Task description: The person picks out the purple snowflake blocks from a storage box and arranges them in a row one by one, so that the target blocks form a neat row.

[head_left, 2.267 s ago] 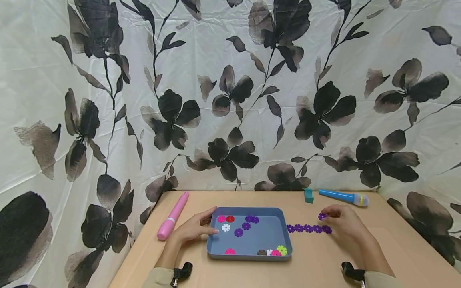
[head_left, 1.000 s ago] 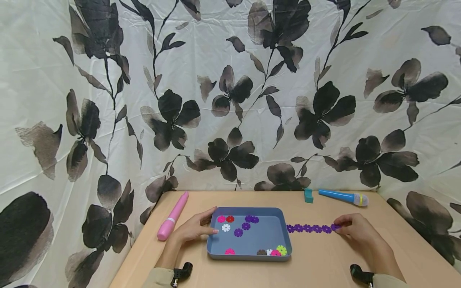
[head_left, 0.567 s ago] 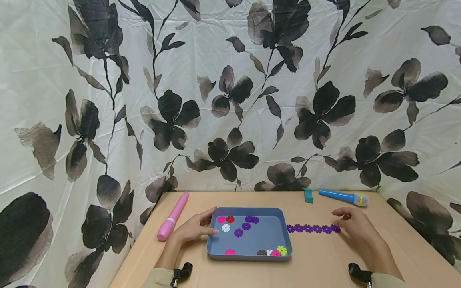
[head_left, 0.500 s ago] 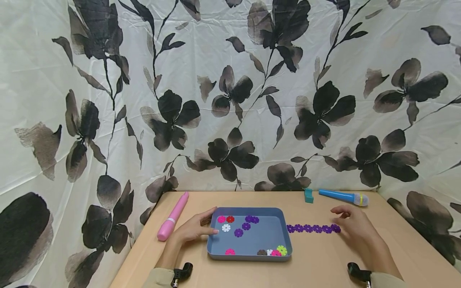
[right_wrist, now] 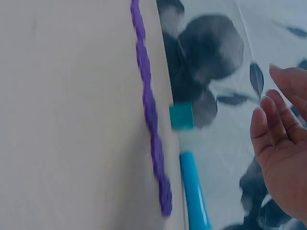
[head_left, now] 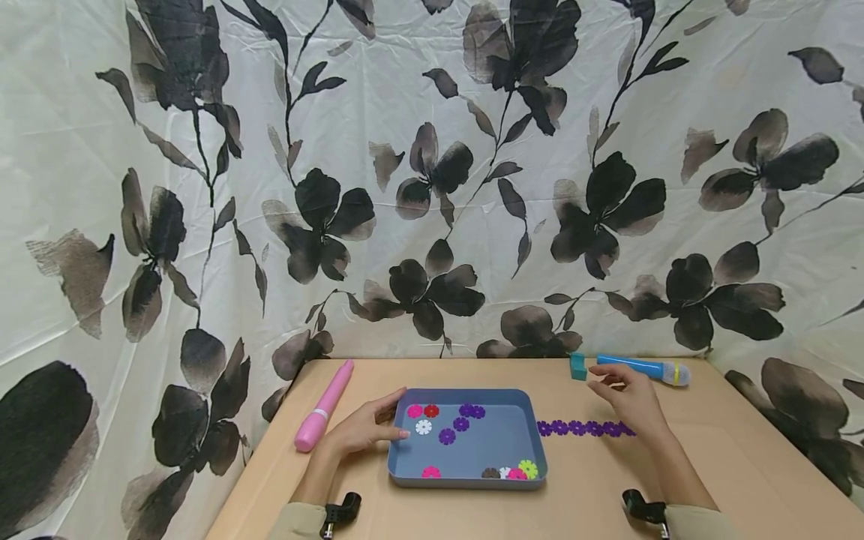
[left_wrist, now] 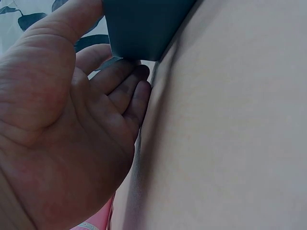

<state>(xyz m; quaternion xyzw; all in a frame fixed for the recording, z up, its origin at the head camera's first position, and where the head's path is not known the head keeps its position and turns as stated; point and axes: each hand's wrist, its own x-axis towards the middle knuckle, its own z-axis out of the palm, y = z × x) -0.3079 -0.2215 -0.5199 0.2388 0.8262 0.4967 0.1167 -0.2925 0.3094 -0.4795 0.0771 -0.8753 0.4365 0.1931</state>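
Note:
My left hand [head_left: 364, 429] grips the left side of a grey-blue tray [head_left: 479, 450], its thumb over the rim. In the left wrist view, the fingers curl by the tray's outer wall [left_wrist: 144, 33]. Inside the tray lie loose flower-shaped plastic discs: several purple discs [head_left: 447, 436], plus pink, red, white, brown and lime ones. A straight row of purple flower discs [head_left: 577, 428], joined edge to edge, runs right from the tray. Over that row's right end hovers my right hand [head_left: 637, 405], fingers loosely bent and holding nothing, as the right wrist view also shows.
At the table's back stand a small teal block [head_left: 578, 367] and a blue toy microphone [head_left: 634, 365], which my right hand partly overlaps. A pink wand-like object [head_left: 325, 405] lies left of the tray. A floral cloth [head_left: 432, 225] hangs behind the table.
My right hand added a purple disc to the row's right end and released it, then rose and moved left and back. The left hand and tray stay put.

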